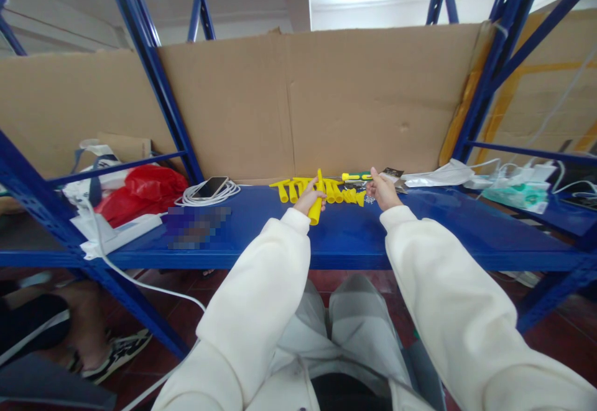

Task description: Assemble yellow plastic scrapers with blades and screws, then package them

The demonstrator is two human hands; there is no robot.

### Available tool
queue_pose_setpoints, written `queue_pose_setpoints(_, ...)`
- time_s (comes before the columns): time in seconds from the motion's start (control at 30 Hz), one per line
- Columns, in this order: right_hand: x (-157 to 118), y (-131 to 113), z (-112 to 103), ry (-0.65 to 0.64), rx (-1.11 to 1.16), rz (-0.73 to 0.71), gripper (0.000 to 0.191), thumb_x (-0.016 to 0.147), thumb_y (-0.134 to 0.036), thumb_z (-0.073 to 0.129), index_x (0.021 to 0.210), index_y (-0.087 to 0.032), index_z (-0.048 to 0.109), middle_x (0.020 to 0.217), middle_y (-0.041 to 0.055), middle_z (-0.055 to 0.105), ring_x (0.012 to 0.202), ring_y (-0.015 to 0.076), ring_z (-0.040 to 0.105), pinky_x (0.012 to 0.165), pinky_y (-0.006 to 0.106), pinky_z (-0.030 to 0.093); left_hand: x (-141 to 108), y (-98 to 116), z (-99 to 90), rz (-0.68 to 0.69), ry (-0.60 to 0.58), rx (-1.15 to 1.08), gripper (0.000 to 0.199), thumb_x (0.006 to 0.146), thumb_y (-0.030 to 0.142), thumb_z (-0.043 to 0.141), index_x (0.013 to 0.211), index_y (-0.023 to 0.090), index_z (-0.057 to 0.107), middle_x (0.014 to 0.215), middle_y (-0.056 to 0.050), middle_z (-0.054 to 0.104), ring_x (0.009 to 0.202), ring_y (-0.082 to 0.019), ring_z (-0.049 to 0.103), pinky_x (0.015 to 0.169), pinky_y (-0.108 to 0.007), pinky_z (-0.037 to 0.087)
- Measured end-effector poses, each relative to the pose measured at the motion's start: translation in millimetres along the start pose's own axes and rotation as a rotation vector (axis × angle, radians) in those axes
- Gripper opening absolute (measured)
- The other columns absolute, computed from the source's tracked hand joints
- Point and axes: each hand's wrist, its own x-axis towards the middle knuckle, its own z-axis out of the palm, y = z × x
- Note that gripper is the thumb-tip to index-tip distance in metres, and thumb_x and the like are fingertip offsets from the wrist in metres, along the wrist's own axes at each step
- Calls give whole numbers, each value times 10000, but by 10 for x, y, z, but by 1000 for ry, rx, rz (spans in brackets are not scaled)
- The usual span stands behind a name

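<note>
Yellow part in left hand, mid-frame.
Our left hand (310, 199) grips the yellow part (315, 213) over the blue shelf (261, 221); our right hand (383, 191), right of center, has fingertips pinched near the yellow screwdriver (357, 177), can't tell on what.

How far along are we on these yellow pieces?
Possibly done: the lined-up yellow pieces, though details are too small to confirm. In hand: one yellow piece in the left hand; the right hand's contents are unclear. Likely left: the small yellow parts beside the row.
</note>
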Motion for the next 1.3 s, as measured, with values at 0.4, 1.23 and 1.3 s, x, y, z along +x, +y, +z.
queue_pose_setpoints(0.4, 7, 20, -10, 41, -61, 44, 487, 777, -653, 696, 713, -239, 447, 418, -55, 479, 338, 83, 380, 324, 203, 305, -3, -3, 14, 9, 0, 5, 921, 740, 24, 543, 1568, 278, 231, 785, 7, 545, 465, -69, 437, 441, -192, 367)
queue_pose_setpoints(1.23, -42, -14, 41, 30, -16, 158, 305, 846, -405, 739, 774, -187, 539, 580, 10, 679, 395, 80, 568, 383, 159, 444, -35, -3, 31, 26, 9, 25, 939, 725, 12, 487, 1577, 274, 193, 777, 1, 543, 467, -83, 437, 443, -201, 385)
queue_pose_setpoints(1.3, -44, -11, 47, 30, -5, 142, 296, 853, -371, 737, 751, -184, 533, 587, 7, 682, 399, 67, 566, 392, 146, 443, -28, -9, 36, 27, 23, 26, 932, 728, 23, 503, 1574, 278, 206, 774, 2, 545, 467, -83, 435, 446, -203, 390)
